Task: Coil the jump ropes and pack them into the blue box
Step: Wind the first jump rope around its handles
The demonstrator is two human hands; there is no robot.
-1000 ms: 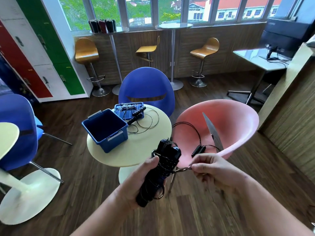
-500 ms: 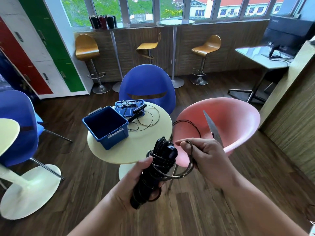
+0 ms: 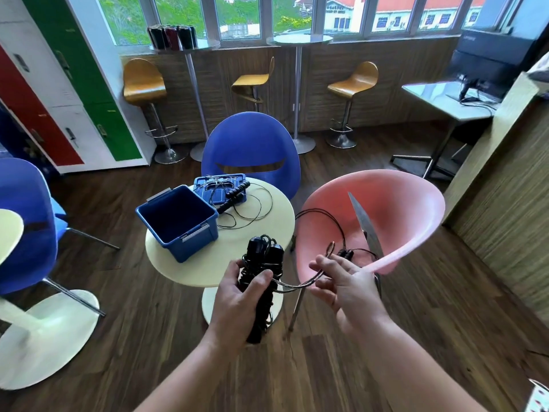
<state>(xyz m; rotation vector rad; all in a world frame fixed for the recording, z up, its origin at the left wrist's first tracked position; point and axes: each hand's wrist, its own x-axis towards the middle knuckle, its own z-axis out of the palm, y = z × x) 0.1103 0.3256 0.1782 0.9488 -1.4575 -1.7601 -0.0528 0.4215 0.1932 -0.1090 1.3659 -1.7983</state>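
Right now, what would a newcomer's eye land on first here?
Centre foreground: the left hand grips a black jump rope, its handles bundled with cord wound round them, and the loose cord runs out across the right hand's fingers. Behind them, the open blue box sits on the round table, a second jump rope sprawled uncoiled beside it. The pink chair on the right is the loudest colour.
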